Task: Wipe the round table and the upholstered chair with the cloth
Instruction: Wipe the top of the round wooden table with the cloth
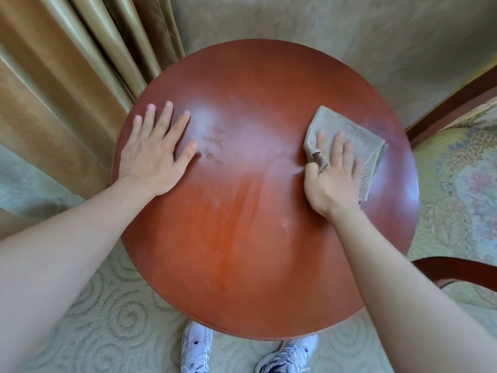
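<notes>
The round table (242,224) has a glossy red-brown wooden top that fills the middle of the view. My left hand (156,152) lies flat on its left part, fingers spread, holding nothing. My right hand (333,176) presses down on a folded grey-beige cloth (357,141) on the right part of the top. Faint ring marks and smears show near the centre. The upholstered chair (462,189), with a floral seat and dark wooden arms, stands right against the table's right side.
Gold-brown curtains (67,90) hang at the left behind the table. A pale patterned carpet (113,324) covers the floor. My white sneakers (196,348) stand at the table's near edge. A textured beige wall is at the back.
</notes>
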A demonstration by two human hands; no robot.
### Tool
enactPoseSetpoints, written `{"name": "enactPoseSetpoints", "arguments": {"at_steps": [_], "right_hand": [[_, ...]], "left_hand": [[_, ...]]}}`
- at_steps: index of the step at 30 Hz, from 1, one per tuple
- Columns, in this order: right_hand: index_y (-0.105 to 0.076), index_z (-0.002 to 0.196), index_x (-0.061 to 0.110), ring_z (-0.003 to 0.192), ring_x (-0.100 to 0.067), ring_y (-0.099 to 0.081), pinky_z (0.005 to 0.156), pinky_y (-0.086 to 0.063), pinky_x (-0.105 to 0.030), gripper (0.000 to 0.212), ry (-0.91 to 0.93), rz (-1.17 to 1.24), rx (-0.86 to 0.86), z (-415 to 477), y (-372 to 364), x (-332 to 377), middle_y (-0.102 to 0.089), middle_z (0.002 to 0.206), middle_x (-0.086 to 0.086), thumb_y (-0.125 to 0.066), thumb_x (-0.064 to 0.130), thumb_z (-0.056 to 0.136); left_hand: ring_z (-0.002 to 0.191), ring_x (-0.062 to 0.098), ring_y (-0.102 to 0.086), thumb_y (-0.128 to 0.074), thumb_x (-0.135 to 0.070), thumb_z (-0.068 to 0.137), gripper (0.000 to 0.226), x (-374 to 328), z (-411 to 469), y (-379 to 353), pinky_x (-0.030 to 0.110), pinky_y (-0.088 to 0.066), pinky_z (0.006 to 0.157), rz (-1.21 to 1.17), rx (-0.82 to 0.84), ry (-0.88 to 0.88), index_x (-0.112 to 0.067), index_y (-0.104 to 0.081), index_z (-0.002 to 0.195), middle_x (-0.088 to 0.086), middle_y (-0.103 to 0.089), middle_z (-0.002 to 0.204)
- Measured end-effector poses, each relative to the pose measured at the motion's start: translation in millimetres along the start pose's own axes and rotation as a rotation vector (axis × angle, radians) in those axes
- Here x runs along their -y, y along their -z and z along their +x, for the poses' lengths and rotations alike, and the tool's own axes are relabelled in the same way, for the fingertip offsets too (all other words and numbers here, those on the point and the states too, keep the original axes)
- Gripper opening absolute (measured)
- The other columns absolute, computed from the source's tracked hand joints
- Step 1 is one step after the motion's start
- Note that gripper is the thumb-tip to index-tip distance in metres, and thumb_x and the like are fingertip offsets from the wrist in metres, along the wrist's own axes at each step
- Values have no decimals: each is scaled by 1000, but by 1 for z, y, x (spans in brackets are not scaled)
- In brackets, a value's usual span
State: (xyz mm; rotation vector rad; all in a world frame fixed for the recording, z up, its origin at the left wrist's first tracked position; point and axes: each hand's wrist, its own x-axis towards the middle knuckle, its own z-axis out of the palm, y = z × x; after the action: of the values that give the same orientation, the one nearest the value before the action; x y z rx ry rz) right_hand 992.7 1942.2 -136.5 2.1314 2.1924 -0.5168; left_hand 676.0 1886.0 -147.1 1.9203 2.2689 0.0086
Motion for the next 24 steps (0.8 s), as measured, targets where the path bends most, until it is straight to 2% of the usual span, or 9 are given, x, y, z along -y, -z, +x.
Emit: {"name": "enactPoseSetpoints", "arguments": {"at_steps": [6, 10, 13, 19, 24], "right_hand": [[6, 156, 37, 151, -21, 16, 120, 13, -47, 76, 106, -6, 19, -71, -25, 9, 11, 167, -3, -18, 43, 84], [-6, 158, 33, 152, -24, 10, 121, 5, -52, 79, 163, 18, -18, -121, -39, 11, 0, 167, -7, -32, 44, 84], [-6, 158, 34, 153, -25, 9, 121, 0, -53, 80, 178, 48, -25, -149, -48, 12, -2, 167, -6, -39, 54, 88], [-3, 157, 37, 152, -23, 12, 120, 5, -50, 79, 125, 85, -39, -138, -47, 15, 2, 167, -4, -26, 74, 91], [5, 157, 36, 149, -22, 26, 119, 15, -51, 93, 114, 121, 16, -85, -29, 9, 16, 165, -4, -16, 86, 81]], "left_hand": [[155, 28, 9, 3, -71, 93, 81, -20, -10, 3, 46, 6, 125, -42, 41, 64, -29, -5, 161, 5, 4, 170], [155, 31, 5, 0, -69, 94, 81, -76, -25, -4, 51, 6, 124, -23, 8, -54, -25, -8, 161, 8, 0, 170], [155, 32, 7, -1, -71, 94, 82, -107, -33, -10, 51, 9, 122, -13, -7, -107, -24, -6, 162, 11, 4, 169], [155, 35, 2, 1, -72, 94, 83, -122, -33, -18, 55, 2, 123, 31, -15, -40, -25, -8, 162, 10, -2, 169], [155, 33, 7, 1, -72, 94, 82, -126, -35, -16, 54, 3, 124, 48, -9, 10, -25, -8, 161, 10, 7, 169]]}}
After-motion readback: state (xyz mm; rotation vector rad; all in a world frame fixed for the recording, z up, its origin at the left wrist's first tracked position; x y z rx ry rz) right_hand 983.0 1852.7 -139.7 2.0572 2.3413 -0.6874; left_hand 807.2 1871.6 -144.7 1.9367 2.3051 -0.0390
